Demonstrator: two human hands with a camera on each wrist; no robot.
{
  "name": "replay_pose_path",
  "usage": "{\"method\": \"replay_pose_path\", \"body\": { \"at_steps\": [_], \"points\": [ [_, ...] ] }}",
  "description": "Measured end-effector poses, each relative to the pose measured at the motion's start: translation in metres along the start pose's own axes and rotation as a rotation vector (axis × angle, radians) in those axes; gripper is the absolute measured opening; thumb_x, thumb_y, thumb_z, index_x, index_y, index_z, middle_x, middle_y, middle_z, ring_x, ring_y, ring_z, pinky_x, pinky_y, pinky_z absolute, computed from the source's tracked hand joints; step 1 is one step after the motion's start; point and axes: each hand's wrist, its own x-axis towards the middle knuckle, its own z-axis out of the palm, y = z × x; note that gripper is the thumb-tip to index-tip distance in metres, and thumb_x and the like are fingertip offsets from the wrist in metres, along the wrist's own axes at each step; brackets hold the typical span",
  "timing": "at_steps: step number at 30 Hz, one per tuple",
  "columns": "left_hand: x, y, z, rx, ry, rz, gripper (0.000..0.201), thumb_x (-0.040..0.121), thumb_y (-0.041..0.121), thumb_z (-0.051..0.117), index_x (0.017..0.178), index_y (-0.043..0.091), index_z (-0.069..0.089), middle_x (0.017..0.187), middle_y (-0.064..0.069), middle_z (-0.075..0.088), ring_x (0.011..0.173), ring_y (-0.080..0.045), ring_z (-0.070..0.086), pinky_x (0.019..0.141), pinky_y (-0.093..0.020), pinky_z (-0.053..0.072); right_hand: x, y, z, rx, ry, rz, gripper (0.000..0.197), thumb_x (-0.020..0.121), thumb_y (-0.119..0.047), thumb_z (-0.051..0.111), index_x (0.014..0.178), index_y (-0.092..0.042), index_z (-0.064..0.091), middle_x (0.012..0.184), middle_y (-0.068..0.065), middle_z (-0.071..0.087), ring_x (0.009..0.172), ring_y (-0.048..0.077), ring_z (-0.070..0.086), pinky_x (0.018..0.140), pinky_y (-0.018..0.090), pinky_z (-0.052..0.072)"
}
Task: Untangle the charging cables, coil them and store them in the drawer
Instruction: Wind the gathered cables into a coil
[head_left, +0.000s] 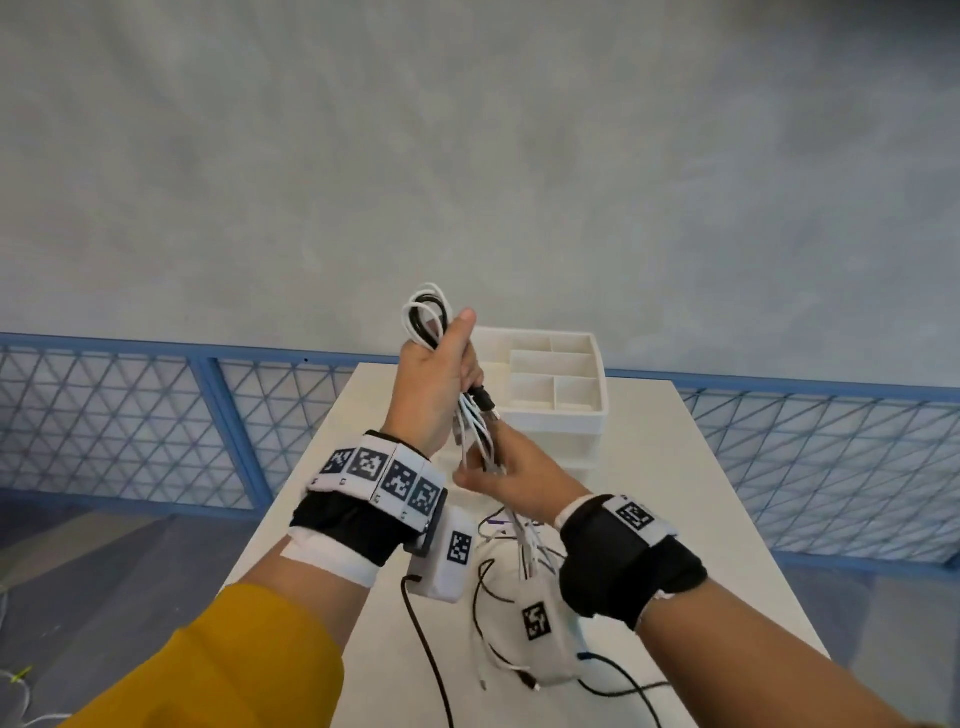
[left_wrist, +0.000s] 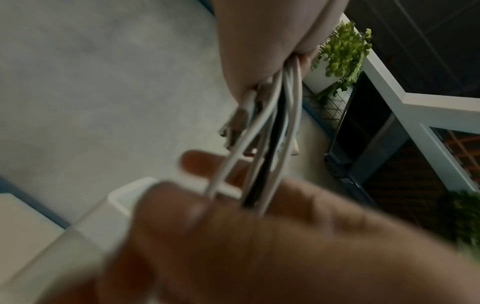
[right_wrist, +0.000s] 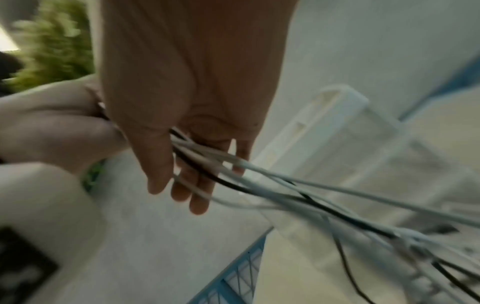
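A bundle of white and black charging cables (head_left: 427, 310) is folded into loops, and my raised left hand (head_left: 436, 379) grips it in a fist above the table. The strands hang down from the fist into my right hand (head_left: 511, 475), which holds them just below between thumb and fingers. Their loose ends (head_left: 524, 551) trail onto the white table (head_left: 701, 519). In the left wrist view, cables (left_wrist: 280, 115) run from the left hand (left_wrist: 259, 41) to the right hand (left_wrist: 259, 236). The right wrist view shows cables (right_wrist: 285, 191) passing under the right hand's (right_wrist: 194, 82) thumb.
A white drawer unit (head_left: 561, 421) with an open compartment tray on top stands at the far end of the table, right behind my hands. A blue lattice railing (head_left: 130, 415) runs behind the table. A green plant (left_wrist: 342, 49) is off to the side.
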Motion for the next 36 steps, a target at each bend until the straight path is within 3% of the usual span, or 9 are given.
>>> {"method": "replay_pose_path", "body": {
  "at_steps": [3,7,11,14,19,23,27,32,36],
  "points": [
    [0.006,0.012,-0.015,-0.156,0.05,-0.048,0.042,0.093,0.031,0.048,0.054,0.022,0.036,0.037,0.009,0.029,0.036,-0.007,0.027,0.051,-0.023,0.038,-0.005,0.016,0.004,-0.013,-0.039,0.011,0.007,0.091,-0.017,0.052,0.092,-0.012,0.058,0.062,-0.004,0.056,0.055,0.004,0.055,0.064,0.017,0.045],
    [0.016,0.037,-0.052,-0.338,0.044,-0.068,0.048,0.094,0.042,0.04,0.05,0.022,0.037,0.036,0.008,0.029,0.034,-0.005,0.029,0.048,-0.019,0.043,-0.024,0.048,-0.017,0.235,-0.049,0.168,0.025,0.092,-0.018,0.053,0.067,-0.018,0.054,0.045,-0.01,0.047,0.045,0.005,0.048,0.055,0.014,0.047],
    [0.011,0.033,-0.075,-0.195,-0.107,-0.18,0.05,0.094,0.039,0.039,0.048,0.022,0.04,0.034,0.008,0.028,0.03,-0.004,0.026,0.043,-0.018,0.038,-0.023,0.041,-0.05,0.547,-0.022,0.137,0.026,0.083,-0.026,0.062,0.06,-0.017,0.053,0.044,-0.013,0.033,0.039,0.004,0.03,0.045,0.017,0.036],
    [0.004,0.02,-0.079,0.161,-0.21,-0.277,0.043,0.093,0.032,0.046,0.051,0.021,0.038,0.035,0.009,0.027,0.031,-0.006,0.024,0.047,-0.023,0.037,-0.016,0.02,-0.065,0.362,0.04,0.138,0.034,0.082,-0.041,0.056,0.064,-0.013,0.055,0.044,-0.011,0.03,0.041,0.007,0.026,0.045,0.017,0.029],
    [-0.011,0.0,-0.067,0.499,-0.277,-0.33,0.036,0.087,0.032,0.058,0.058,0.022,0.038,0.041,0.008,0.026,0.036,-0.011,0.023,0.05,-0.027,0.033,-0.007,-0.011,-0.066,-0.114,0.094,0.055,0.032,0.088,-0.033,0.057,0.064,-0.011,0.059,0.052,-0.002,0.036,0.04,0.003,0.032,0.044,0.012,0.029],
    [-0.008,0.003,-0.055,0.286,0.069,-0.161,0.043,0.086,0.041,0.055,0.05,0.022,0.042,0.032,0.008,0.035,0.031,-0.008,0.033,0.058,-0.03,0.04,-0.001,-0.019,-0.063,-0.368,-0.024,0.062,0.034,0.087,-0.034,0.058,0.059,-0.016,0.055,0.058,-0.001,0.043,0.055,0.009,0.04,0.056,0.021,0.031],
    [0.0,0.006,-0.07,0.176,0.416,0.009,0.038,0.089,0.034,0.054,0.059,0.018,0.039,0.034,0.01,0.037,0.03,-0.004,0.036,0.046,-0.021,0.045,-0.01,-0.02,-0.069,-0.34,-0.114,0.075,0.033,0.088,-0.035,0.056,0.061,-0.017,0.054,0.047,-0.01,0.034,0.041,0.003,0.035,0.045,0.011,0.027],
    [-0.016,-0.009,-0.063,0.742,0.06,-0.079,0.031,0.084,0.036,0.06,0.063,0.018,0.047,0.053,0.0,0.048,0.042,-0.013,0.048,0.04,-0.019,0.041,-0.006,-0.024,-0.074,-0.167,0.024,0.029,0.033,0.087,-0.032,0.058,0.059,-0.017,0.055,0.056,0.002,0.041,0.05,0.011,0.034,0.051,0.021,0.028],
    [-0.027,-0.014,-0.047,0.696,-0.231,-0.129,0.024,0.076,0.028,0.071,0.062,0.017,0.053,0.039,0.012,0.046,0.035,-0.001,0.041,0.043,-0.019,0.034,0.004,-0.035,-0.067,-0.179,0.105,-0.037,0.034,0.089,-0.029,0.056,0.057,-0.017,0.053,0.048,-0.01,0.042,0.041,0.003,0.034,0.046,0.011,0.028]
  ]
}}
